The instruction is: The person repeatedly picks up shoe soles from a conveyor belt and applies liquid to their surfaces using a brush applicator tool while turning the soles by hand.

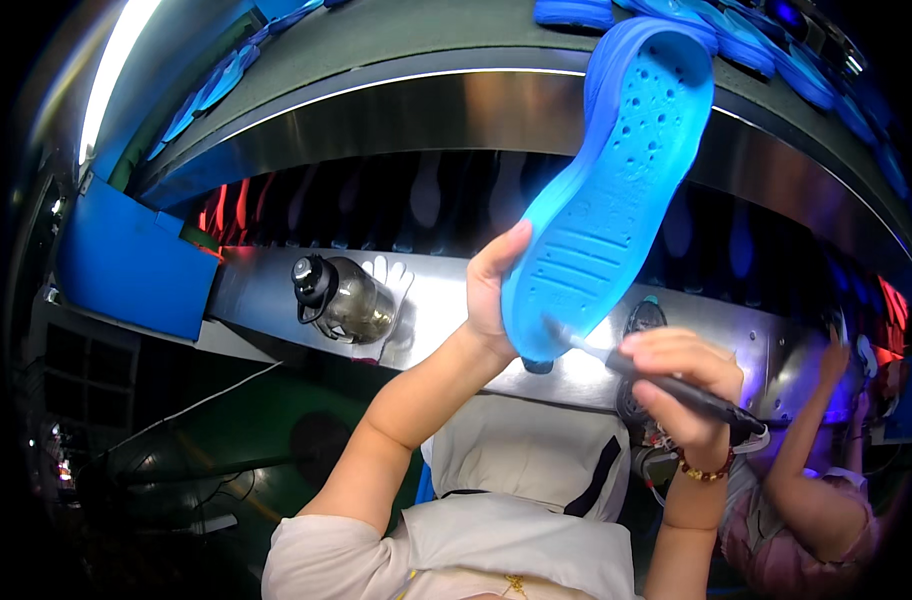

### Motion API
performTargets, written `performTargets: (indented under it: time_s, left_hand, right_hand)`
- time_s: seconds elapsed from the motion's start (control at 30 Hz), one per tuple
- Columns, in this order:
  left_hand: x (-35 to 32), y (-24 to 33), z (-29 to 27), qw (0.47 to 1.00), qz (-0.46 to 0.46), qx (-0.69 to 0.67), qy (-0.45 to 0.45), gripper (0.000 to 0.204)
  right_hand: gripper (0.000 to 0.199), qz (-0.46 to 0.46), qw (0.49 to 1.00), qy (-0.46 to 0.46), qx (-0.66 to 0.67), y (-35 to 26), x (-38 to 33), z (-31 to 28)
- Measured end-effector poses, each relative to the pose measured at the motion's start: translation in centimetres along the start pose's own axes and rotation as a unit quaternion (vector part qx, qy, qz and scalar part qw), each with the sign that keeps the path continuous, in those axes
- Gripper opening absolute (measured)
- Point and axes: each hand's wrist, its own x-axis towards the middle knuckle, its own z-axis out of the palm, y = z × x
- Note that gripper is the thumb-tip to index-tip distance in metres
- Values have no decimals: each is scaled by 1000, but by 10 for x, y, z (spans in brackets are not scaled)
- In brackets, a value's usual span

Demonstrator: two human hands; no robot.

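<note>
A bright blue shoe sole (616,190), with small holes in its upper part and ridges lower down, is held up tilted in front of me. My left hand (493,280) grips its left edge near the heel, thumb on the face and the other fingers mostly hidden behind. My right hand (688,378) is closed around the black handle of a slim brush-like tool (701,400). The tool's pale front end points at the heel of the sole; its tip is blurred, and I cannot tell whether it touches.
Beyond the sole runs a dark conveyor belt (416,45) with several blue soles (573,12). On the metal bench (431,300) stand a dark translucent bottle (356,300) and a white glove (391,278). At the right another person's arm (811,435) reaches over the bench. A blue box (136,260) is at the left.
</note>
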Motion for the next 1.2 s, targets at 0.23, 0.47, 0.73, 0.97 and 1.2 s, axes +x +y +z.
performTargets:
  time_s: [0.23, 0.47, 0.73, 0.97, 1.2]
  left_hand:
    - [0, 14, 4, 977, -162, 94, 100, 51]
    - [4, 11, 8, 909, -309, 271, 74, 56]
    - [-1, 12, 14, 857, -393, 326, 72, 51]
    - [-4, 24, 7, 844, -346, 395, 111, 60]
    - [-6, -6, -16, 946, -269, 108, 147, 54]
  right_hand:
    - [19, -18, 995, -95, 9, -14, -4, -7]
    - [16, 29, 940, -321, -115, -9, -5, -22]
    - [24, 85, 910, -386, -124, -15, 2, -46]
    - [24, 178, 931, -307, -85, 2, -3, -62]
    - [20, 302, 942, 18, 147, 42, -18, -49]
